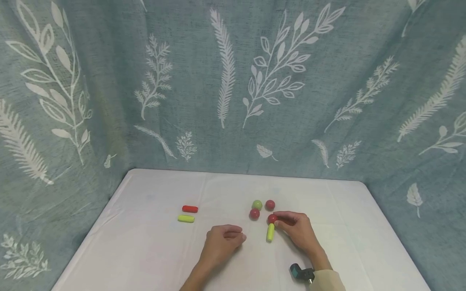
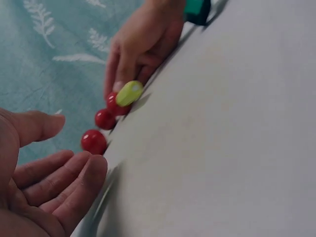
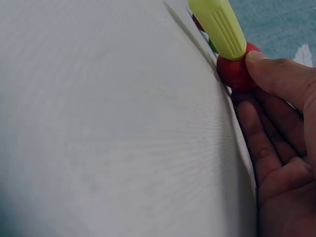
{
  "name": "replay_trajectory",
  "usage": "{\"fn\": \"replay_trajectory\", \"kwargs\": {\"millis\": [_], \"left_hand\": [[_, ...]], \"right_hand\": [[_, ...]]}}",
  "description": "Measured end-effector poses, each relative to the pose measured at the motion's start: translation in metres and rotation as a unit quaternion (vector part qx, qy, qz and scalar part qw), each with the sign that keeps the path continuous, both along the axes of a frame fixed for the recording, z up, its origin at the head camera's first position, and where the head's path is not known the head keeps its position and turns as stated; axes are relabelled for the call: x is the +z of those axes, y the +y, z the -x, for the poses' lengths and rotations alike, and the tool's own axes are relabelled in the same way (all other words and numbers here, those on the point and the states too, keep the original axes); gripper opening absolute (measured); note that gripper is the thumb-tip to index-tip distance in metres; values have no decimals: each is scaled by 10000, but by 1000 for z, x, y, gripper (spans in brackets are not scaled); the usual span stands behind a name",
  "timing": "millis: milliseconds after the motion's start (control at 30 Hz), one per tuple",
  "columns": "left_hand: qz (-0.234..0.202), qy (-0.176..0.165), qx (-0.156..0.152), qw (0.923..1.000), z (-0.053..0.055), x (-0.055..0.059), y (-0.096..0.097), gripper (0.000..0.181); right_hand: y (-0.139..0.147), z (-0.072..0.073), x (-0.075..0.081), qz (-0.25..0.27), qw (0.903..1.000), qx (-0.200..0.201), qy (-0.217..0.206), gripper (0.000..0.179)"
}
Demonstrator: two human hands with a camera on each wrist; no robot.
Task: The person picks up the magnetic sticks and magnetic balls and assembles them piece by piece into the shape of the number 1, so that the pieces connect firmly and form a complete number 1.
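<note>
My right hand (image 1: 299,232) pinches a glossy red ball (image 1: 272,219) between thumb and fingers. Against that ball sits one end of a yellow-green ribbed stick (image 1: 270,233), which points toward the near side of the table; the right wrist view shows the stick (image 3: 219,28) meeting the ball (image 3: 236,74) right by the thumb tip. My left hand (image 1: 223,242) is held to the left of them with relaxed fingers and nothing in its grasp. Just beyond the pinched ball are two more red balls (image 1: 254,214) and a green ball (image 1: 257,205).
Farther left lie a red stick (image 1: 190,209) and another yellow-green stick (image 1: 186,218), side by side. A white cloth covers the table (image 1: 145,250). Blue-green leaf-patterned curtains (image 1: 204,81) hang around its back and sides.
</note>
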State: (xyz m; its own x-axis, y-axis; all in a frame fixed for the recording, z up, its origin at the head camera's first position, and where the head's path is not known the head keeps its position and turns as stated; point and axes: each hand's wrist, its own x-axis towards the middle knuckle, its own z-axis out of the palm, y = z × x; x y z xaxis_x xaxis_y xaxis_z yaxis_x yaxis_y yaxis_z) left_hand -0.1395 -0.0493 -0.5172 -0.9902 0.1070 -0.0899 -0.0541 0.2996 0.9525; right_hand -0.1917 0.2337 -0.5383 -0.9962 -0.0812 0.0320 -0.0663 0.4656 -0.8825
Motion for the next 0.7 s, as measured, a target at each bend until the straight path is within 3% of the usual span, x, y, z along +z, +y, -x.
{"fn": "replay_trajectory", "kwargs": {"millis": [233,500,700], "left_hand": [[-154,283,233,9992,20,8,-6,31],[92,846,344,9958,40,6,12,32],[178,873,492,9948,49,2,28,32]], "right_hand": [[-1,1,-2,-156,9998,-30,104,28],[-1,1,-4,-133,9998,-102,135,29],[-1,1,-5,-38,9998,-151,97,27]]}}
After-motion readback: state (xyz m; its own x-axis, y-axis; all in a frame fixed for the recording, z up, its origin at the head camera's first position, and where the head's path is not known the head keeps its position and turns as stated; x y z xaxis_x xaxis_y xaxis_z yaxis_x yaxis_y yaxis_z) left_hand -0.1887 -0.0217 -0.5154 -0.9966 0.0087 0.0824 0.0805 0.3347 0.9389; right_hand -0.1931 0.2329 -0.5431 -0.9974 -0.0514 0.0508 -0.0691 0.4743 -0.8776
